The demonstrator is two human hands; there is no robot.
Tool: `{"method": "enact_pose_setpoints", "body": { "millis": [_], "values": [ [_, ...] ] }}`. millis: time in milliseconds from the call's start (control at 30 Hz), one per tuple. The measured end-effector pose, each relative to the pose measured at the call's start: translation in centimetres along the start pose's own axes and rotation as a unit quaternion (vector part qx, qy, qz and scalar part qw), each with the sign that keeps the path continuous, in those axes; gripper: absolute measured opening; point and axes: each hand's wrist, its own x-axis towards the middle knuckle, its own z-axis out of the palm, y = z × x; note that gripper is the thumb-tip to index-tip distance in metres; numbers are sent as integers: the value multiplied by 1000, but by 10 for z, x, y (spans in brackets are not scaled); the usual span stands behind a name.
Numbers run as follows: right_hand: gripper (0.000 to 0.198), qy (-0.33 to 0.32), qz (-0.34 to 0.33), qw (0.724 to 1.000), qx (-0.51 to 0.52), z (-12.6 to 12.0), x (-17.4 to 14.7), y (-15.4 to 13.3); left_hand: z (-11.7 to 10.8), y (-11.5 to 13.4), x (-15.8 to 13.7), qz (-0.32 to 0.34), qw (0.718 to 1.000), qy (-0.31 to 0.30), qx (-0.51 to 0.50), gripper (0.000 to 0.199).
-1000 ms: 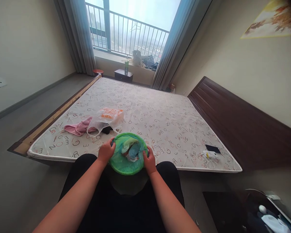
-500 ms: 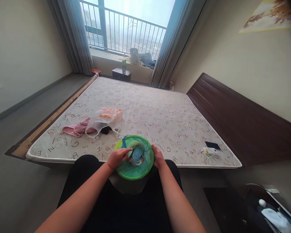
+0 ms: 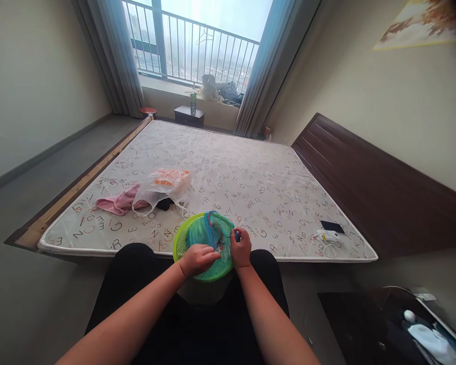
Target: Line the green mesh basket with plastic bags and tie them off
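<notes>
A lime-green mesh wastebasket stands between my knees at the mattress's near edge. Its blue-green trash bag has come off the left part of the rim and is bunched inward, with crumpled pale waste partly visible in its mouth. At the near left, my left hand is closed on the bag's edge, thumb pointing right. My right hand pinches the bag at the right side of the rim, with a dark blue bit of it showing between the fingers.
On the letter-print mattress lie a white plastic bag with orange print, a pink cloth, a dark phone and a white charger with cable. A dark nightstand stands by the window.
The trash bag, earlier spread over the whole rim, has been pulled off the basket's left side and gathered toward the middle. My left hand moved right and nearer; my right hand moved slightly left.
</notes>
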Motion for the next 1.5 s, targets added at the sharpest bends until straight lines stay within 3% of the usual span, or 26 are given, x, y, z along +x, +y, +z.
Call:
{"method": "enact_pose_setpoints", "body": {
  "millis": [133, 267, 433, 567, 633, 733, 833, 933, 1100, 1233, 1333, 1400, 1500],
  "values": [
    [21, -57, -138, 987, -61, 2, -1, -3, -6, -7, 1, -35, 998, 55, -6, 18],
    [30, -82, -157, 980, -93, 2, 6, 5, -23, -27, -10, -158, 981, 113, -19, 17],
    [34, -75, -60, 993, -71, 3, 14, 24, -45, -57, -27, -369, 919, 142, -17, 19],
    [43, -54, 92, 994, -6, 1, 21, 34, -54, -77, -33, -511, 844, 160, -22, 33],
    [47, -29, 151, 988, 31, -3, 25, 35, -55, -85, -35, -560, 808, 173, -63, 39],
    [41, -1, 187, 980, 71, -12, 30, 32, -54, -94, -39, -614, 753, 199, -127, 40],
    [35, 18, 206, 971, 120, -20, 33, 28, -51, -100, -43, -638, 721, 225, -150, 34],
    [37, 26, 199, 970, 136, -25, 37, 23, -47, -103, -44, -634, 712, 250, -168, 32],
    [33, 33, 184, 980, 67, -33, 51, 19, -45, -99, -39, -629, 708, 253, -198, 34],
    [40, -28, 190, 976, 99, -42, 55, 24, -46, -96, -37, -626, 703, 255, -220, 33],
    [45, -70, 242, 950, 187, -43, 44, 28, -48, -96, -40, -630, 702, 250, -220, 28],
    [48, -84, 278, 920, 262, -40, 34, 26, -50, -93, -42, -625, 732, 220, -160, 24],
    [49, -109, 289, 888, 341, -37, 24, 20, -54, -84, -38, -548, 821, 162, -7, 29]
  ]
}}
